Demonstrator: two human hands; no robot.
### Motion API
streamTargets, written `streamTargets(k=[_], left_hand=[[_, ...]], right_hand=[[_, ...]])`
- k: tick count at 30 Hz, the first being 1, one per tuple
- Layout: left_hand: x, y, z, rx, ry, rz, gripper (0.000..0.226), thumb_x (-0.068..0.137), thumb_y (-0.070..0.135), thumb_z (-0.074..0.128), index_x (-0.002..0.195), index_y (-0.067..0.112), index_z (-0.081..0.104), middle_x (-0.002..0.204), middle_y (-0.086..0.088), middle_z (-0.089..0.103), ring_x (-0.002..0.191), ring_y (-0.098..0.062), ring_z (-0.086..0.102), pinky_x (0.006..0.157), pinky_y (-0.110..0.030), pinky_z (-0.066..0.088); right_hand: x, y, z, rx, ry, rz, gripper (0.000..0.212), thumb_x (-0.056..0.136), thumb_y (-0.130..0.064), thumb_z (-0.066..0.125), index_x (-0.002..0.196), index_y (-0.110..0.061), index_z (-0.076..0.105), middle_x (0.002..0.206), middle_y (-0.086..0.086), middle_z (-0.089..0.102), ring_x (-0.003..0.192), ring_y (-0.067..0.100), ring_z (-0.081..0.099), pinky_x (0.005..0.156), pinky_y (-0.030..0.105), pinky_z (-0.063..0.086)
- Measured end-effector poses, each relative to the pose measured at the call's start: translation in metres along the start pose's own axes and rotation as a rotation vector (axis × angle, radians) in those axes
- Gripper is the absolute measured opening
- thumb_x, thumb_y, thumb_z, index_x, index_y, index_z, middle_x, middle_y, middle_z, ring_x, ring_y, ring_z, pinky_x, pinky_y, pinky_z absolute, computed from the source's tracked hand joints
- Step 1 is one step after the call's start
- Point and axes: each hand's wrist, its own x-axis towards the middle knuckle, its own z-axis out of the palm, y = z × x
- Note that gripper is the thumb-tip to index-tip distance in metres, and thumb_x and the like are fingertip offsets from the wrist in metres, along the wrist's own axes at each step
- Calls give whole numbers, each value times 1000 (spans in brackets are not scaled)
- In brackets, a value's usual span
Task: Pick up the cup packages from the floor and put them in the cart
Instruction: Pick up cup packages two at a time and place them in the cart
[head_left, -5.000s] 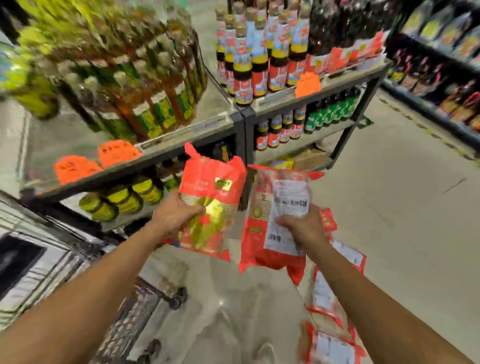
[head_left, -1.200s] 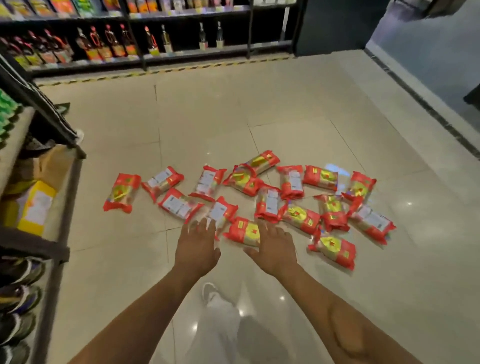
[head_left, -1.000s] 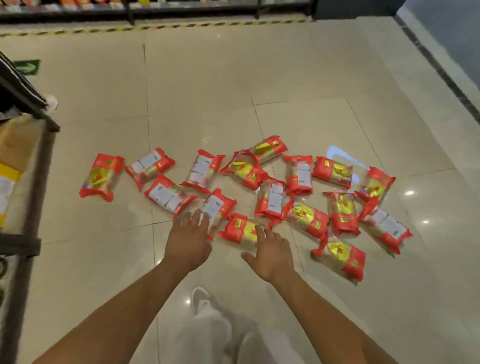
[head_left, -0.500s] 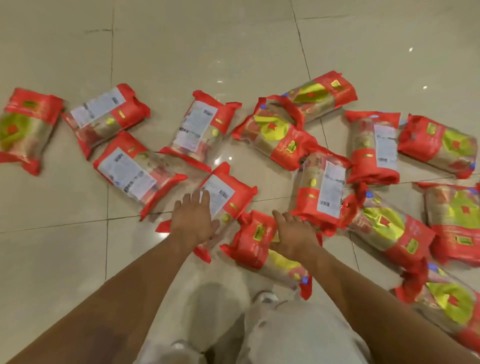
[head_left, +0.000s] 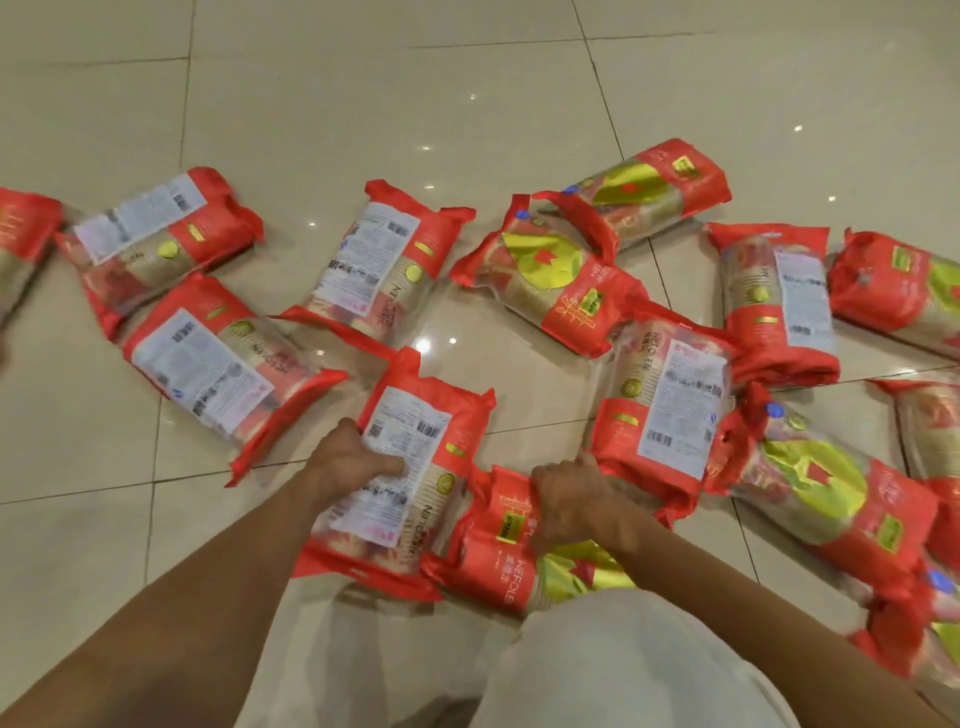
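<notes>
Several red cup packages lie scattered on the tiled floor (head_left: 363, 104). My left hand (head_left: 348, 460) grips the left edge of the nearest package with a white label (head_left: 415, 467), thumb across the label. My right hand (head_left: 569, 501) is closed on the top of the neighbouring package with a gold front (head_left: 509, 551), just to its right. Both packages rest on the floor close to my knees. The cart is not in view.
More packages spread left (head_left: 208, 364), behind (head_left: 550, 275) and right (head_left: 831, 499) of the two in my hands, some overlapping. My light trouser legs (head_left: 597, 665) fill the bottom of the view. Bare glossy tiles lie beyond the pile.
I have crouched closer to the pile. Both hands, flat and open over the packages half a second ago, have now closed on the two nearest ones.
</notes>
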Motion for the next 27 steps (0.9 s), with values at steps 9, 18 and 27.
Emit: streamTargets(k=[9, 18, 27], left_hand=[[-202, 15, -111, -272, 374, 19, 48, 68, 17, 91, 98, 17, 55, 99, -2, 68, 91, -25, 67, 88, -41, 54], [-526, 72, -268, -473, 452, 72, 62, 68, 19, 93, 113, 16, 52, 97, 10, 68, 94, -17, 69, 84, -37, 54], [-833, 2, -363, -592, 822, 151, 69, 49, 46, 87, 110, 25, 64, 94, 9, 78, 83, -10, 75, 73, -35, 62]], right_hand=[[-163, -40, -97, 591, 401, 179, 77, 64, -59, 71, 123, -15, 45, 115, 3, 53, 112, 27, 53, 87, 40, 50], [-440, -115, -346, 1145, 678, 16, 61, 65, -23, 93, 109, -36, 53, 97, -19, 67, 85, -8, 68, 71, 11, 52], [-667, -262, -437, 1201, 622, -240, 80, 60, -34, 91, 125, -13, 49, 112, 5, 66, 100, 26, 65, 81, 38, 54]])
